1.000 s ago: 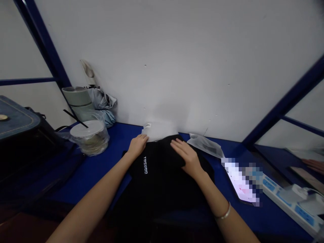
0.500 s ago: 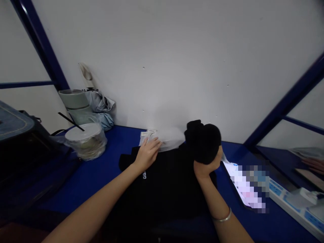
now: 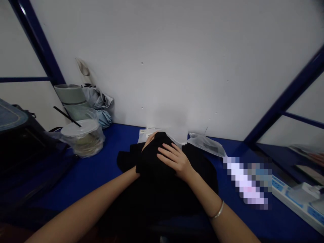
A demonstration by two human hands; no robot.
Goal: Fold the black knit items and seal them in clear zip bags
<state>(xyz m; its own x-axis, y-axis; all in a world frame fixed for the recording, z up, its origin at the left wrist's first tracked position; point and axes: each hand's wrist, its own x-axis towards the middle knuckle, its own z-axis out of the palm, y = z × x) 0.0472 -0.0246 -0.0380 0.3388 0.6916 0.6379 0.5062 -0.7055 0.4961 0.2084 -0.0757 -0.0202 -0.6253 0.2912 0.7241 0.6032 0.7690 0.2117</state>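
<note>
A person's right hand [image 3: 177,159], fingers extended and slightly parted, presses flat on bunched black cloth [image 3: 153,161] above a blue table [image 3: 111,141]. The left hand [image 3: 149,139] is mostly hidden behind the cloth, its grip impossible to tell. White plastic [image 3: 181,135] lies just beyond.

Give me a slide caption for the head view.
Right hand with fingers spread over soft, bunched black fabric, left hand mostly covered by it, above a blue tabletop.
</note>
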